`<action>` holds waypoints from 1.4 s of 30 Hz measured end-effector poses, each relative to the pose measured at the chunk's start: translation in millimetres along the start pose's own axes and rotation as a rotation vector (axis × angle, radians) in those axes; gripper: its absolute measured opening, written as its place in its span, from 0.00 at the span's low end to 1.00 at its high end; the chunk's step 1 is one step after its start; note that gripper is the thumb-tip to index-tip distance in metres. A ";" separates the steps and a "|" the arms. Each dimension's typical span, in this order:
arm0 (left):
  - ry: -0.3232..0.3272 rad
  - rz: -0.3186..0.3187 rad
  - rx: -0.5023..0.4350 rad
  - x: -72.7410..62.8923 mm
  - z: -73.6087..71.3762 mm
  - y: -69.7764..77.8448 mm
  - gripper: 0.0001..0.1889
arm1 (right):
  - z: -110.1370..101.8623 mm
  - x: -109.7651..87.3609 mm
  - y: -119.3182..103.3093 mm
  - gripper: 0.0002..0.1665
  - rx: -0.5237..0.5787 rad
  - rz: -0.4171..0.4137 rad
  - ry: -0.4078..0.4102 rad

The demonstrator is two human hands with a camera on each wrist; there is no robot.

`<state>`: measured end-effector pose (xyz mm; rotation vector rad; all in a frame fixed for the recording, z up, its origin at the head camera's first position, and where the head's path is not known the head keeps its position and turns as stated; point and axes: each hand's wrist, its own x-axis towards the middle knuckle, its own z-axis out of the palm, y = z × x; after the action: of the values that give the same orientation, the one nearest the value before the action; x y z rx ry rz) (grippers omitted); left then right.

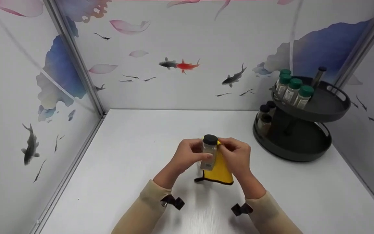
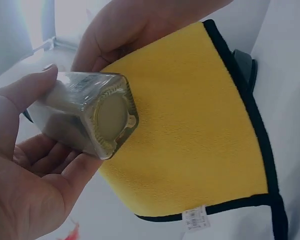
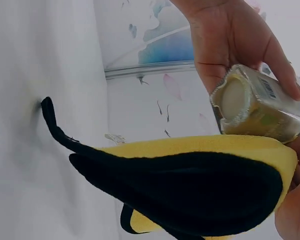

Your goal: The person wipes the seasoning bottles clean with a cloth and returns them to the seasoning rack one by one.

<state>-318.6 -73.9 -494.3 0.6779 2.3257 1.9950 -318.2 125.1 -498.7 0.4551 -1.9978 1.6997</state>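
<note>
A clear square spice jar (image 1: 209, 152) with a black lid is tilted above the table, and my left hand (image 1: 189, 154) grips it between thumb and fingers. Its base faces the camera in the left wrist view, where the jar (image 2: 85, 112) shows a pale, round bottom. My right hand (image 1: 237, 156) pinches a yellow cloth (image 1: 219, 169) with black edging beside the jar's lid. The cloth (image 2: 190, 125) hangs down behind the jar, with a small white tag on its edge. In the right wrist view the cloth (image 3: 200, 145) is folded, its dark side showing.
At the right stands a black two-tier round rack (image 1: 292, 152). Several green-lidded jars (image 1: 293, 89) and a tall dark-capped container (image 1: 319, 77) are on its upper tier. Black-lidded jars (image 1: 265, 123) stand on the lower tier. Patterned walls (image 1: 187, 42) enclose the white table (image 1: 135, 139).
</note>
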 end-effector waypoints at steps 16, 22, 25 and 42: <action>0.105 -0.084 -0.008 1.3 4.9 -1.4 0.18 | -0.2 -4.5 -6.4 0.12 -0.111 -0.192 0.019; 0.078 -0.074 -0.029 0.6 3.5 -0.7 0.17 | 0.2 -3.8 -4.7 0.12 -0.068 -0.155 0.001; 0.107 -0.084 -0.051 0.6 3.9 0.0 0.19 | 2.1 -5.7 -4.7 0.12 -0.082 -0.169 0.000; 0.368 -0.121 -0.262 10.3 -26.3 -10.7 0.21 | 13.2 -9.4 -1.5 0.12 -0.276 -0.264 -0.276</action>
<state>-338.7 -96.4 -496.5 0.1634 2.1400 2.4759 -311.4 111.4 -504.2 0.8491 -2.2070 1.2339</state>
